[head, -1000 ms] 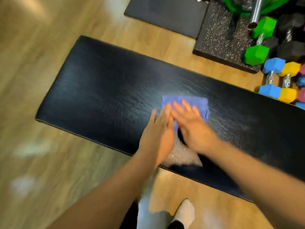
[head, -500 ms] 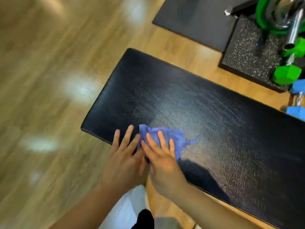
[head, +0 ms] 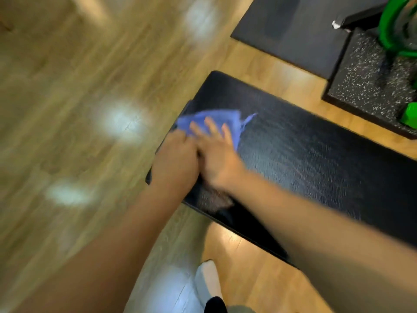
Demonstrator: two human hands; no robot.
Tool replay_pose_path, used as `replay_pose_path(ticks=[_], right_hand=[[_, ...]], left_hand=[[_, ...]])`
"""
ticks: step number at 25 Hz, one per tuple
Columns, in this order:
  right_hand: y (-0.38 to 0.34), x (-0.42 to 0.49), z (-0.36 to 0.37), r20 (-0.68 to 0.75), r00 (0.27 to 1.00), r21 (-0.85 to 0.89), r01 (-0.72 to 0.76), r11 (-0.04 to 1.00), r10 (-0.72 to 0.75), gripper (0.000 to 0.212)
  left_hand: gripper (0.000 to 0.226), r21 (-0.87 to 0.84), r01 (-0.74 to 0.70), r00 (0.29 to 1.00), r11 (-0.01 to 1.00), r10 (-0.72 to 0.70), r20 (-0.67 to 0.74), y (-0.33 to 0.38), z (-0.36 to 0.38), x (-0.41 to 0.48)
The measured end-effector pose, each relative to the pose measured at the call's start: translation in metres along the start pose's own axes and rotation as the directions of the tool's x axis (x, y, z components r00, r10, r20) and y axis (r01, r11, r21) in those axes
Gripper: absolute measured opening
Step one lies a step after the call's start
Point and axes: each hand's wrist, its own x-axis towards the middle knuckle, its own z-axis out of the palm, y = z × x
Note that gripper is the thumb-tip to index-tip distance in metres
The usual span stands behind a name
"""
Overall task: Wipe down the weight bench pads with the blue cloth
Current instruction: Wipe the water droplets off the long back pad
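The black weight bench pad (head: 316, 154) runs from the middle of the view down to the right. A crumpled blue cloth (head: 216, 120) lies at the pad's left end, reaching its edge. My right hand (head: 216, 152) presses flat on the cloth with fingers spread. My left hand (head: 174, 163) sits beside it at the pad's left edge, fingers curled, touching the cloth's near corner. The view is blurred by motion.
Wooden floor lies left and in front of the bench. A dark floor mat (head: 288, 26) and a speckled rubber block (head: 370, 80) with green weights (head: 394, 26) are at the back right. My foot in a white sock (head: 208, 281) stands below the bench.
Both hands have slid the cloth leftward along the pad, from its middle to its left end. The cloth has bunched up, and the view has swung left.
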Motion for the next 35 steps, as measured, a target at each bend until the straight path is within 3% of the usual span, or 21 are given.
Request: replay_pose_path(ticks=[3, 5, 6, 10, 14, 16, 19, 21, 23, 25, 28, 30, 32, 34, 35], right_hand=[[-0.049, -0.048, 0.029, 0.233, 0.923, 0.042, 0.306, 0.951, -0.307, 0.056], [-0.035, -0.034, 0.027, 0.307, 0.860, 0.011, 0.426, 0.905, -0.408, 0.058], [-0.022, -0.017, 0.021, 0.286, 0.867, -0.062, 0.442, 0.895, -0.408, 0.059], [0.047, 0.079, -0.012, 0.146, 0.986, -0.232, 0.118, 0.966, -0.085, 0.056], [0.053, 0.108, -0.028, 0.059, 0.971, -0.171, -0.217, 0.961, 0.230, 0.056], [0.015, 0.060, -0.004, 0.014, 0.987, -0.166, -0.158, 0.973, 0.162, 0.059], [-0.042, -0.052, 0.031, 0.134, 0.980, -0.142, 0.168, 0.975, -0.149, 0.050], [-0.026, -0.083, 0.026, 0.211, 0.951, -0.093, 0.251, 0.963, -0.228, 0.044], [0.019, -0.082, 0.009, 0.181, 0.963, -0.167, 0.232, 0.958, -0.201, 0.046], [0.065, -0.071, -0.014, 0.123, 0.987, -0.254, 0.134, 0.958, -0.105, 0.056], [0.083, -0.065, -0.025, 0.095, 0.996, -0.206, 0.023, 0.978, -0.004, 0.057], [0.067, -0.095, -0.016, 0.029, 0.995, -0.144, -0.089, 0.985, 0.095, 0.056], [0.051, -0.159, -0.004, -0.015, 0.999, -0.150, -0.036, 0.988, 0.034, 0.061], [0.047, -0.235, 0.000, 0.124, 0.990, -0.176, 0.085, 0.981, -0.063, 0.061], [0.056, -0.262, -0.003, 0.171, 0.979, -0.184, 0.146, 0.972, -0.115, 0.062]], left_hand=[[0.026, 0.016, -0.049, 0.989, 0.999, 0.047, 0.142, -0.051, -0.005, -0.084], [0.027, 0.098, -0.119, 0.991, 0.988, 0.113, 0.070, -0.073, 0.001, -0.079], [0.023, 0.129, -0.146, 0.989, 0.981, 0.144, 0.022, -0.072, -0.001, -0.061], [0.026, 0.077, -0.171, 0.984, 0.982, 0.175, -0.042, -0.026, -0.004, 0.043], [0.034, 0.014, -0.006, 0.991, 1.000, 0.008, -0.136, -0.026, -0.029, 0.084], [0.034, -0.085, 0.046, 0.996, 0.995, -0.053, -0.076, -0.035, -0.028, 0.068], [0.053, -0.196, -0.159, 0.970, 0.968, 0.190, 0.151, -0.022, 0.006, 0.005], [0.051, -0.233, -0.177, 0.972, 0.956, 0.207, 0.108, -0.015, 0.023, -0.026], [0.049, -0.238, -0.200, 0.974, 0.950, 0.220, 0.060, -0.008, 0.032, -0.039], [0.051, -0.149, -0.326, 0.940, 0.933, 0.338, 0.057, 0.014, 0.039, -0.030], [0.046, -0.058, -0.283, 0.952, 0.957, 0.288, 0.101, 0.054, 0.037, -0.003], [0.043, -0.026, -0.331, 0.937, 0.943, 0.332, 0.107, 0.066, 0.033, -0.015], [0.041, -0.026, -0.454, 0.880, 0.890, 0.453, 0.143, 0.066, 0.041, -0.069], [0.046, -0.035, -0.519, 0.818, 0.854, 0.509, 0.268, 0.075, 0.054, -0.145], [0.048, -0.046, -0.537, 0.809, 0.842, 0.530, 0.255, 0.082, 0.063, -0.170]])
